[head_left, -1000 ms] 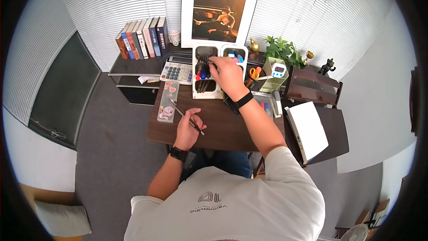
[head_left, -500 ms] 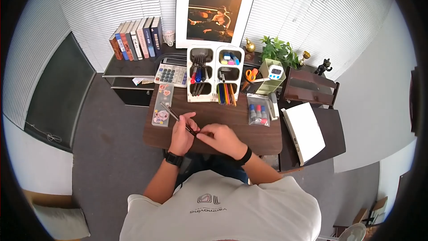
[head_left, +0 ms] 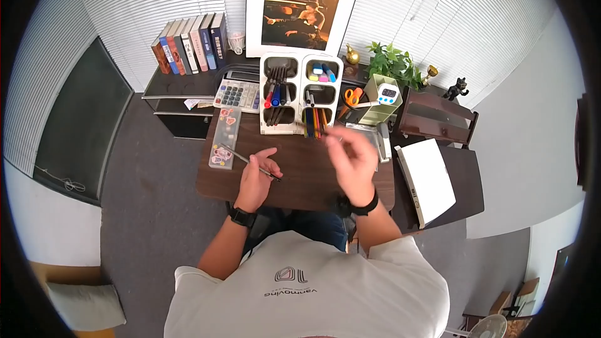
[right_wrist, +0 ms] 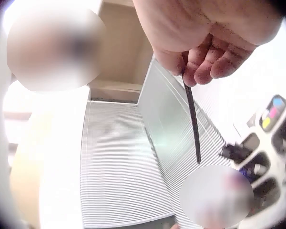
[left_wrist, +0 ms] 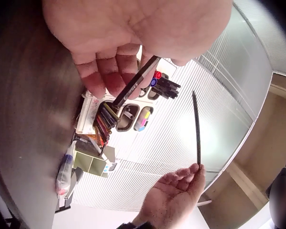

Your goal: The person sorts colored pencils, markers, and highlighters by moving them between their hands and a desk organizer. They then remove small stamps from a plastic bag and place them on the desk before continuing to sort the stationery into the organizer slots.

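My left hand (head_left: 255, 181) is half open above the desk's front, a slim dark pen (left_wrist: 136, 83) held slantwise across it by the thumb. Farther right, my right hand (head_left: 354, 163) is raised over the desk. Its thumb and fingertips pinch one end of a long, thin, dark pencil-like stick (right_wrist: 193, 126), whose free end points away from the hand. The white organizer (head_left: 300, 126) stands at the back of the desk, with black pens (head_left: 277, 75), red and blue markers (head_left: 276, 97), highlighters (head_left: 322, 74) and coloured pencils (head_left: 317, 122) in its compartments.
A clear stickered case (head_left: 225, 138) lies left of the organizer, below a calculator (head_left: 238, 94). To the right are orange scissors (head_left: 353, 96) in a holder, a green box (head_left: 383, 112) with a white timer, and a stapler (head_left: 383, 144). A white laptop-like slab (head_left: 427, 181) lies farther right.
My right hand went from the organizer to my left hand, then moved up and right with a thin dark stick. The left hand stays near its place, now showing one pen instead of two.
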{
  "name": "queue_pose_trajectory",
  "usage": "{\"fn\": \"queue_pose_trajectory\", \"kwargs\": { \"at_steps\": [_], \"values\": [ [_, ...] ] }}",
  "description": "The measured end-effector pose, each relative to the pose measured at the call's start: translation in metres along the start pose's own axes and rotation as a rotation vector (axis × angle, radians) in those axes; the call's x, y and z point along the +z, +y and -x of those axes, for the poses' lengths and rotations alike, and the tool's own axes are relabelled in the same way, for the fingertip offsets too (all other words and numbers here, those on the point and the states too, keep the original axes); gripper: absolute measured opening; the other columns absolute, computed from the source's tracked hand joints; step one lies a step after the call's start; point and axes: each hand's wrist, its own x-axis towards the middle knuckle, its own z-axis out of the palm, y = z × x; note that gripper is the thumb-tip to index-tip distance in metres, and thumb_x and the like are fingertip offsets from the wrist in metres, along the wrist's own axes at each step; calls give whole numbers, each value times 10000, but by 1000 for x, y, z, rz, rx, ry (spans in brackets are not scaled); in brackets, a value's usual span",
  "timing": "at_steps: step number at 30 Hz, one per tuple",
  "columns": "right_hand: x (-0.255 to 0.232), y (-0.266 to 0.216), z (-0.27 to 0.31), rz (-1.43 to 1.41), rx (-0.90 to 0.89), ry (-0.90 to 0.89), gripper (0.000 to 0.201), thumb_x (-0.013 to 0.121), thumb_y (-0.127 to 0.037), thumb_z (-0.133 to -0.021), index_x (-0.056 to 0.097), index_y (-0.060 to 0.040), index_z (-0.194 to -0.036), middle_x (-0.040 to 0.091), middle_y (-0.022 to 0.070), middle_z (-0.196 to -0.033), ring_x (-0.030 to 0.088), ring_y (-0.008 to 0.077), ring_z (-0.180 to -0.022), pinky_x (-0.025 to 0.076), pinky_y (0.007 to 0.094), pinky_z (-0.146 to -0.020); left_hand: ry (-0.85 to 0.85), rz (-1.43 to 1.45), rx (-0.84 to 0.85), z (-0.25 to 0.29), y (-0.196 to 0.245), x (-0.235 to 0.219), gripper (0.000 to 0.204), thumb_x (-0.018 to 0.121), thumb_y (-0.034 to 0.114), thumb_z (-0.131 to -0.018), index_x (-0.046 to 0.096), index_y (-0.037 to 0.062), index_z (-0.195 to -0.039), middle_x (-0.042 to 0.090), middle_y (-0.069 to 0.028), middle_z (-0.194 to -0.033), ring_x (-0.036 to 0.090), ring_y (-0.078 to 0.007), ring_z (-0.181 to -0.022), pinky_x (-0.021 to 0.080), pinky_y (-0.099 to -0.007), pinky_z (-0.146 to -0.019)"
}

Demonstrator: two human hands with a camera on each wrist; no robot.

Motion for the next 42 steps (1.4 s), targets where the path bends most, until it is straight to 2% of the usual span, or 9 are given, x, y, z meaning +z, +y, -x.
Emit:
{"fn": "queue_pose_trajectory", "kwargs": {
  "at_steps": [3,7,10,17,19,25,31,38,42],
  "values": [
    [4,-17,-51,360,-366,-1,230,782,20,-851,741,-25,-1073,706,103,-869,637,234,-721,510,326,-670,-18,-17,6,1,2,-2,620,298,493,-1142,595,-18,-1328,596,-55,-860,566,-163,-842,492,-357,-832],
    [38,28,-89,526,-463,-48,195,771,-20,-856,731,-35,-1046,702,117,-863,656,307,-777,537,389,-691,3,17,-14,1,0,-5,619,292,481,-1146,622,-23,-1287,542,-35,-817,537,-157,-808,492,-362,-826],
    [60,55,-98,564,-370,-192,138,721,-81,-899,713,-28,-1025,718,149,-907,686,355,-899,565,455,-777,1,11,-15,2,3,-3,618,287,482,-1148,633,-18,-1259,527,-30,-799,526,-158,-801,484,-371,-820],
    [65,53,-88,496,-192,-262,238,718,-69,-897,712,-15,-1129,728,163,-966,688,364,-912,562,443,-788,21,42,-23,1,2,-4,612,296,491,-1145,639,-9,-1233,529,-27,-801,528,-163,-802,481,-386,-819],
    [58,35,-67,463,-245,-160,226,723,-82,-922,722,-8,-1135,715,146,-872,696,288,-772,560,390,-715,27,55,-27,1,3,-4,598,310,487,-1144,640,-4,-1234,543,-28,-814,532,-159,-804,484,-378,-819],
    [43,17,41,185,84,-557,283,800,-117,-899,730,-21,-1156,725,88,-871,699,194,-768,560,319,-693,41,168,-53,1,-3,-15,508,390,435,-1139,636,9,-1267,625,-43,-906,589,-144,-869,517,-352,-832],
    [39,22,60,23,131,-375,194,775,-16,-892,754,-23,-1085,760,116,-1018,725,197,-869,571,303,-757,-66,166,-45,4,-4,-8,479,412,419,-1136,625,17,-1284,659,-58,-966,616,-151,-918,529,-360,-860],
    [25,-25,-56,298,-421,-27,165,753,36,-859,740,-23,-1012,731,121,-934,685,280,-816,542,347,-731,-83,98,-24,1,0,-9,565,346,486,-1137,612,13,-1297,606,-41,-886,592,-140,-856,521,-355,-874],
    [57,3,-105,453,-508,-88,136,764,-14,-849,732,-45,-978,709,104,-892,663,318,-822,533,406,-733,-37,126,-56,1,1,-9,542,350,462,-1141,617,14,-1289,610,-38,-883,593,-138,-851,519,-352,-870]
  ]
}}
